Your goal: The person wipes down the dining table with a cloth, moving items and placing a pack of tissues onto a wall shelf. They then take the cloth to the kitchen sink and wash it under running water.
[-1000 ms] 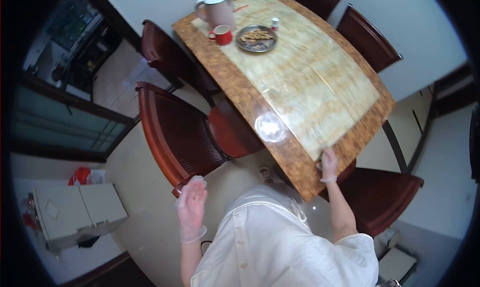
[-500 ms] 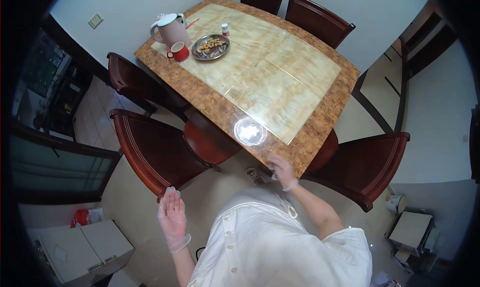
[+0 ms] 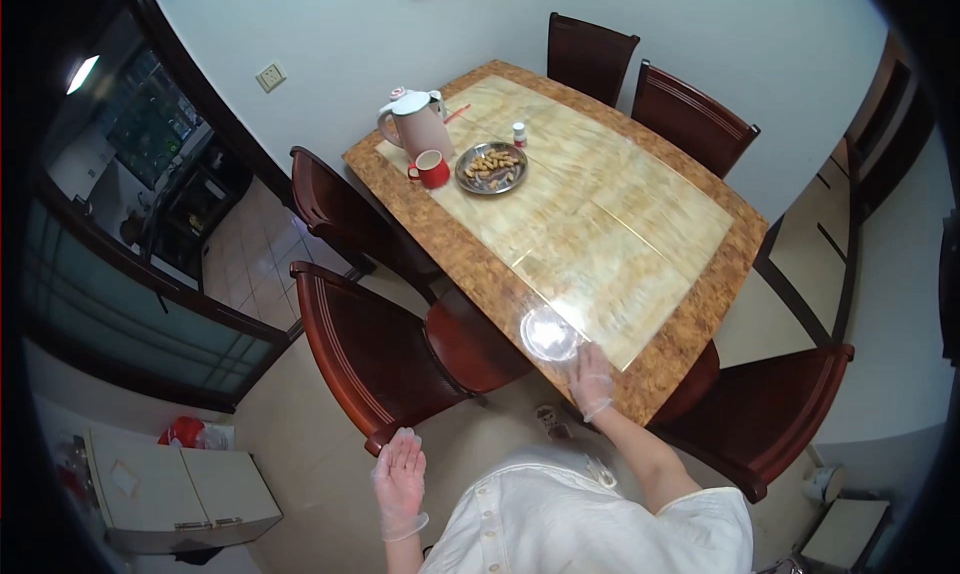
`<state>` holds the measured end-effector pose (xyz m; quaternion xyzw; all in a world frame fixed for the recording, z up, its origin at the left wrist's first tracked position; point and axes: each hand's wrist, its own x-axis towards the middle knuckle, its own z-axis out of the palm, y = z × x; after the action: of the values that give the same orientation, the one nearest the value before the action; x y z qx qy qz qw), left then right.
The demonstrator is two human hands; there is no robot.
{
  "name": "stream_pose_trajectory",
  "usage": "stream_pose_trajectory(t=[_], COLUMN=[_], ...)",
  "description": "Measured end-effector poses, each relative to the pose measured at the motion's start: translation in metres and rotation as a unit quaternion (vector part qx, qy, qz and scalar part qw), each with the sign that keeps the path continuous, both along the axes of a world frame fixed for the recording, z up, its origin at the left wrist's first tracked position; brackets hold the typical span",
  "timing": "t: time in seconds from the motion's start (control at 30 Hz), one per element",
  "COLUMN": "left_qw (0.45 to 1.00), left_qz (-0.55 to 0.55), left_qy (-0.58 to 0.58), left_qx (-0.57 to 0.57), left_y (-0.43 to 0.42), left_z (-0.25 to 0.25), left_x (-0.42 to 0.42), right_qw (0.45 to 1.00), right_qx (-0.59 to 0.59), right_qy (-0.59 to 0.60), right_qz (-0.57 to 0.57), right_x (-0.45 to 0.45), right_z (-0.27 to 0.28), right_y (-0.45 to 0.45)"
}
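My left hand (image 3: 401, 480), in a clear disposable glove, is raised at the lower left, beside the back of a dark wooden chair (image 3: 370, 359). Its fingers are stretched out and the palm faces up, with nothing in it. A clear glove also covers my right hand (image 3: 591, 379), which is over the near edge of the marble-patterned dining table (image 3: 600, 244). The fingers there are extended and hold nothing; contact with the tabletop cannot be made out for sure. Bright light reflects off the table just left of those fingers.
On the table's far left stand a pink kettle (image 3: 420, 132), a red mug (image 3: 432, 171), a metal plate (image 3: 467, 183) of peanuts and a small white bottle (image 3: 519, 134). Several chairs surround the table, including one at the right (image 3: 770, 414). A white cabinet (image 3: 235, 484) is at lower left.
The camera view has shifted, so the table and chairs sit lower and further right. My right hand has moved further in over the table edge. The left hand keeps its open pose.
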<state>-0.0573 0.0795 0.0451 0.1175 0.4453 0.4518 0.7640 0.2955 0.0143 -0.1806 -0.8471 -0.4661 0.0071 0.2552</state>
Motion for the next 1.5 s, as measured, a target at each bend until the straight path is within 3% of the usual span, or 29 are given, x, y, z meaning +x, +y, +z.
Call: stream_pose_trajectory(t=[0.33, 0.53, 0.73, 0.87, 0.93, 0.97, 1.0, 1.03, 1.07, 1.13, 1.2, 1.3, 1.4, 1.5], left_qw=[0.999, 0.994, 0.993, 0.996, 0.998, 0.999, 0.999, 1.000, 1.000, 1.000, 1.000, 1.000, 0.999, 0.999], left_qz=[0.043, 0.069, 0.070, 0.060, 0.051, 0.043, 0.035, 0.027, 0.025, 0.022, 0.012, 0.002, 0.003, 0.015], left_qy=[0.029, 0.080, 0.087, 0.066, 0.039, 0.027, 0.016, 0.004, 0.004, 0.002, -0.008, -0.025, -0.041, -0.038], left_qx=[0.008, 0.012, 0.025, 0.022, 0.022, 0.020, 0.017, 0.012, 0.008, 0.001, -0.002, 0.003, 0.011, 0.005], left_y=[-0.005, -0.003, -0.001, 0.005, 0.008, 0.010, 0.013, 0.014, 0.015, 0.019, 0.020, 0.022, 0.017, 0.012], left_z=[-0.008, -0.002, 0.007, 0.010, 0.008, 0.006, 0.004, 0.001, -0.001, -0.005, -0.004, -0.002, -0.006, -0.007], left_x=[-0.004, 0.007, 0.017, 0.020, 0.021, 0.021, 0.020, 0.019, 0.019, 0.022, 0.026, 0.025, 0.018, 0.011], right_qw=[0.980, 0.974, 0.958, 0.925, 0.853, 0.798, 0.780, 0.746, 0.838, 0.953, 0.949, 0.993, 0.996, 0.981], right_qx=[0.100, 0.134, 0.121, 0.190, 0.254, 0.284, 0.298, 0.348, 0.376, 0.216, 0.189, 0.059, 0.034, 0.068], right_qy=[0.002, -0.036, 0.047, 0.297, 0.455, 0.532, 0.549, 0.557, 0.389, 0.137, 0.111, -0.016, 0.037, 0.036], right_qz=[0.170, 0.180, 0.256, 0.142, 0.038, -0.014, -0.027, -0.112, -0.072, -0.163, -0.225, -0.101, 0.073, 0.178], right_x=[-0.022, -0.018, -0.003, 0.008, 0.029, 0.045, 0.062, 0.069, 0.090, 0.106, 0.102, 0.066, 0.013, -0.006], right_z=[-0.012, -0.026, -0.031, -0.032, -0.037, -0.068, -0.040, -0.005, -0.044, 0.014, 0.007, -0.013, 0.029, 0.023], right_y=[0.133, 0.201, 0.234, 0.217, 0.177, 0.150, 0.104, 0.068, 0.031, -0.041, -0.089, -0.123, -0.100, -0.068])
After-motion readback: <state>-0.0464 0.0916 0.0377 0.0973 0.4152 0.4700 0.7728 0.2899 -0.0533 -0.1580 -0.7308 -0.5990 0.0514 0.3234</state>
